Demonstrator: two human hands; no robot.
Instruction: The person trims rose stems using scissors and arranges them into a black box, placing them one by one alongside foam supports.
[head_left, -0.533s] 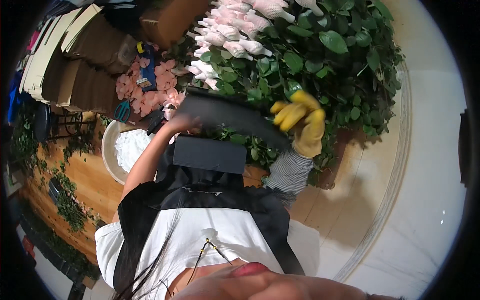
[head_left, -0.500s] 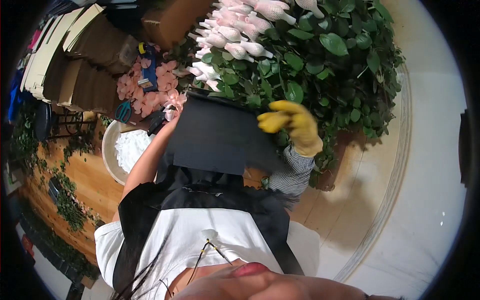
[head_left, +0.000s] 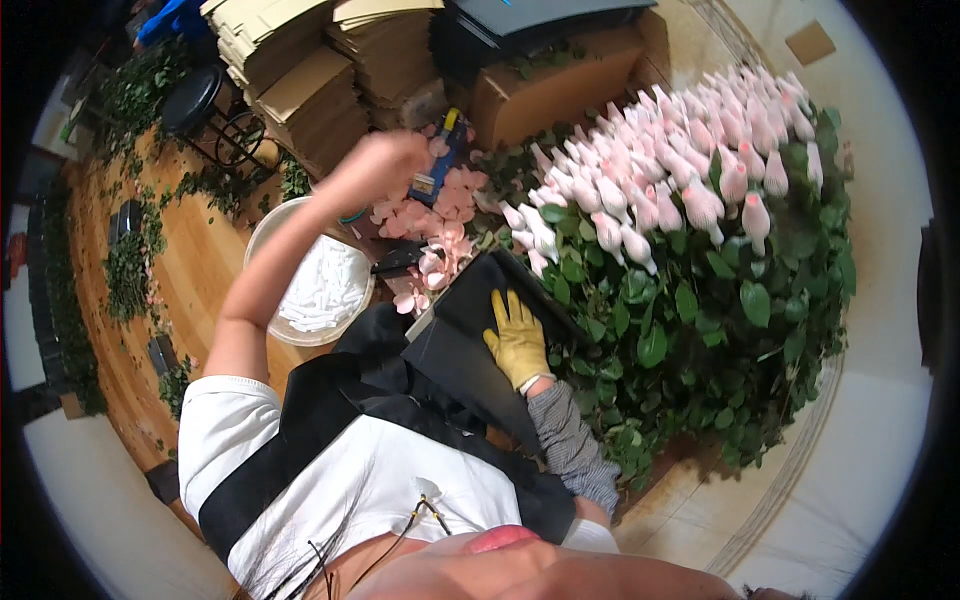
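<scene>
My bare left hand [head_left: 385,165] is raised over the pink petals, smeared by motion, and its fingers cannot be made out. In a yellow glove, my right hand [head_left: 518,335] lies flat with fingers spread on a black sheet-covered surface [head_left: 455,355] in front of me. Just past my left hand is a blue tape dispenser [head_left: 440,165] with a yellow part. Loose pink petals [head_left: 455,195] are heaped around it. A black-handled tool [head_left: 398,258], partly covered, lies nearer to me. Beyond my right hand stand many roses in pale net sleeves [head_left: 650,195] above green leaves [head_left: 655,340].
A round tub [head_left: 262,240] of white sleeves [head_left: 325,285] stands left of my lap. Stacked cardboard [head_left: 305,110] and a brown box [head_left: 555,95] rise at the back. A black stool [head_left: 193,100] is at the far left, with leaf litter on the wooden floor [head_left: 200,280].
My view has swung, showing more of the roses. My left hand has left the pink petals near the black surface and risen across the heap. My right hand has come down flat on the black surface.
</scene>
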